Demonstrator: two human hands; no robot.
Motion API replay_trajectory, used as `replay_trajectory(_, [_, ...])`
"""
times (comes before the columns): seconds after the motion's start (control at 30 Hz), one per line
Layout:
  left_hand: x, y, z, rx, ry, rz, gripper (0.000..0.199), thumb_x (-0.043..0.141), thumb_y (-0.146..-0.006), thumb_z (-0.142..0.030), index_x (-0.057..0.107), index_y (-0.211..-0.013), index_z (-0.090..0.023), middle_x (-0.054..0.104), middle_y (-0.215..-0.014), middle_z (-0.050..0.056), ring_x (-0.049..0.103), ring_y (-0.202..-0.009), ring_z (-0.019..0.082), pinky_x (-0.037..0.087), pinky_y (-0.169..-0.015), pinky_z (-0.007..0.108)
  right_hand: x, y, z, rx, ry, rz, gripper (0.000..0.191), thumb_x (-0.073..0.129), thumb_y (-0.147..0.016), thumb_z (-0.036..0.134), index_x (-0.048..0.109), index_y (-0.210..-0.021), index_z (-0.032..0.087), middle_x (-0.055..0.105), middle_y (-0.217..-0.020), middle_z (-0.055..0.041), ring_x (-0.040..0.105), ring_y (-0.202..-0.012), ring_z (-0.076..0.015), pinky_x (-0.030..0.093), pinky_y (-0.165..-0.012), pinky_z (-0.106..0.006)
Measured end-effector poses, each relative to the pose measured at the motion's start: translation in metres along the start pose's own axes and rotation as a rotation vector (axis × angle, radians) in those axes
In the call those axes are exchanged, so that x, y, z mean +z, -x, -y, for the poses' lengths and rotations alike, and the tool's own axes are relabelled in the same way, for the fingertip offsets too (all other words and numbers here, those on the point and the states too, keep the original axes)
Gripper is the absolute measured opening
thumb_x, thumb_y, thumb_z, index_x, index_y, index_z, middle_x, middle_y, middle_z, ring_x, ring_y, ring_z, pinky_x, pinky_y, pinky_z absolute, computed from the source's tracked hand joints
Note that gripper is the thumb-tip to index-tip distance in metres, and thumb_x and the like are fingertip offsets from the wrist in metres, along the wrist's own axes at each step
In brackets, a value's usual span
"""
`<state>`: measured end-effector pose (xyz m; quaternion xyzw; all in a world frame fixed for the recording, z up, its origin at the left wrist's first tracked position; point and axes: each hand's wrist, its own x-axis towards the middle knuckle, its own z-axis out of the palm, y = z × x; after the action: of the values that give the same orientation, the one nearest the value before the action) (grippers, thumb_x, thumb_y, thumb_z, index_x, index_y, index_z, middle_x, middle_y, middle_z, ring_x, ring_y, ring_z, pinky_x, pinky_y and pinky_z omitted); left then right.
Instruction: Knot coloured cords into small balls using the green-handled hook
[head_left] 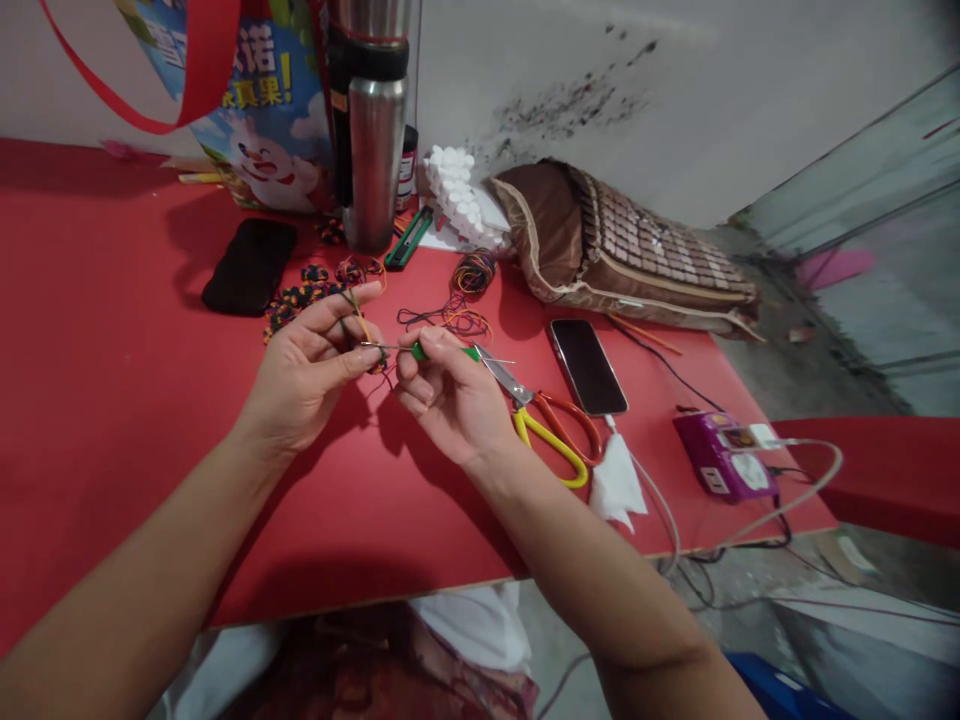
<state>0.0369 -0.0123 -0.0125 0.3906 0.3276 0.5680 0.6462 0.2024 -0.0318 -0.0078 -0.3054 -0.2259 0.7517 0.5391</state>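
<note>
My right hand (456,395) is closed on a thin metal crochet hook with a green grip (420,351). The hook's tip reaches to the fingers of my left hand (307,365). Between its thumb and fingers, my left hand pinches a small dark crochet piece (377,366), mostly hidden by the fingertips. Orange and dark yarn (358,312) runs up over the left forefinger. Behind the hands, loose strands lead to a wound ball of multicoloured yarn (474,271). Several crocheted pieces in black, orange and red (300,298) lie just beyond my left hand.
Scissors (555,425) with red and yellow handles lie right of my hand, near a charging phone (589,367) and a purple power box (724,455). A black phone (250,266), steel flask (376,150), green cutter (409,238) and brown cushion (630,240) sit farther back on the red table (112,400).
</note>
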Motion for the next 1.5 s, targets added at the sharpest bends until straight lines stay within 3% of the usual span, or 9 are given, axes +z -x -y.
replay_trajectory(0.17, [0.003,0.007,-0.007,0.094,-0.161,0.015,0.045,0.095,-0.071,-0.009,0.092,-0.111,-0.029,0.07,-0.082,0.001,0.064,-0.078,0.016,0.059,-0.072,0.027,-0.003,0.005,0.005,-0.103,0.121,0.096,0.016,0.083,-0.088,0.031,0.077,-0.082,0.017,0.073,-0.062,0.002,0.047,-0.043,-0.0047,0.04,-0.041,-0.017])
replay_trajectory(0.37, [0.008,0.013,-0.011,0.235,-0.366,-0.006,0.045,0.088,-0.075,-0.007,0.091,-0.113,-0.031,0.067,-0.078,-0.001,0.063,-0.074,0.016,0.052,-0.068,0.029,0.001,0.015,0.002,-0.233,0.276,0.072,0.021,0.084,-0.093,0.036,0.076,-0.084,0.019,0.078,-0.067,0.0016,0.058,-0.042,-0.0065,0.045,-0.042,-0.02])
replay_trajectory(0.57, [0.006,0.012,-0.006,0.306,-0.441,-0.055,0.046,0.086,-0.076,-0.009,0.089,-0.117,-0.03,0.07,-0.079,-0.001,0.061,-0.072,0.017,0.05,-0.067,0.031,-0.001,0.017,-0.01,-0.372,0.329,0.121,0.019,0.083,-0.098,0.036,0.077,-0.091,0.02,0.08,-0.073,0.0022,0.068,-0.048,-0.0089,0.053,-0.046,-0.022])
replay_trajectory(0.87, [-0.001,0.01,-0.004,0.347,-0.412,-0.049,0.044,0.091,-0.081,-0.01,0.087,-0.118,-0.034,0.069,-0.085,-0.001,0.064,-0.078,0.017,0.054,-0.069,0.032,0.0,0.03,-0.014,-0.688,0.655,0.148,0.005,0.076,-0.106,0.024,0.08,-0.104,0.022,0.082,-0.083,0.0019,0.075,-0.061,-0.0078,0.062,-0.059,-0.021])
replay_trajectory(0.93, [-0.001,0.011,-0.005,0.315,-0.374,-0.008,0.05,0.092,-0.085,-0.012,0.087,-0.127,-0.038,0.072,-0.085,-0.001,0.067,-0.08,0.018,0.056,-0.071,0.034,0.001,0.028,-0.013,-0.668,0.617,0.149,0.007,0.077,-0.105,0.026,0.08,-0.103,0.021,0.083,-0.084,0.0007,0.076,-0.062,-0.0088,0.064,-0.062,-0.023])
replay_trajectory(1.0, [-0.001,0.011,-0.005,0.259,-0.315,0.038,0.052,0.097,-0.084,-0.016,0.088,-0.13,-0.04,0.073,-0.085,-0.001,0.068,-0.078,0.018,0.057,-0.071,0.034,0.001,0.023,-0.011,-0.553,0.487,0.167,0.013,0.079,-0.104,0.033,0.079,-0.097,0.021,0.083,-0.08,0.0012,0.074,-0.058,-0.0096,0.064,-0.059,-0.024])
replay_trajectory(1.17, [0.001,0.009,-0.004,0.145,-0.192,0.101,0.053,0.109,-0.073,-0.029,0.091,-0.122,-0.039,0.074,-0.083,-0.001,0.067,-0.075,0.017,0.06,-0.07,0.03,-0.002,0.011,-0.006,-0.297,0.209,0.215,0.02,0.083,-0.1,0.041,0.078,-0.095,0.022,0.08,-0.074,0.0044,0.061,-0.043,-0.0064,0.051,-0.042,-0.019])
replay_trajectory(1.37, [0.001,0.005,-0.005,0.063,-0.076,0.145,0.043,0.106,-0.076,-0.025,0.091,-0.115,-0.031,0.076,-0.085,0.0,0.068,-0.079,0.014,0.062,-0.075,0.025,-0.006,0.007,-0.004,-0.374,0.28,0.172,0.017,0.084,-0.101,0.038,0.079,-0.099,0.022,0.072,-0.064,0.0071,0.053,-0.043,-0.0042,0.043,-0.043,-0.017])
replay_trajectory(1.5, [-0.002,0.003,-0.005,-0.01,0.041,0.152,0.048,0.107,-0.071,-0.019,0.092,-0.116,-0.028,0.072,-0.08,-0.002,0.063,-0.073,0.011,0.058,-0.07,0.02,-0.011,0.011,0.001,-0.492,0.445,0.209,0.011,0.087,-0.097,0.036,0.084,-0.104,0.028,0.066,-0.065,0.0083,0.053,-0.049,-0.0066,0.05,-0.05,-0.022])
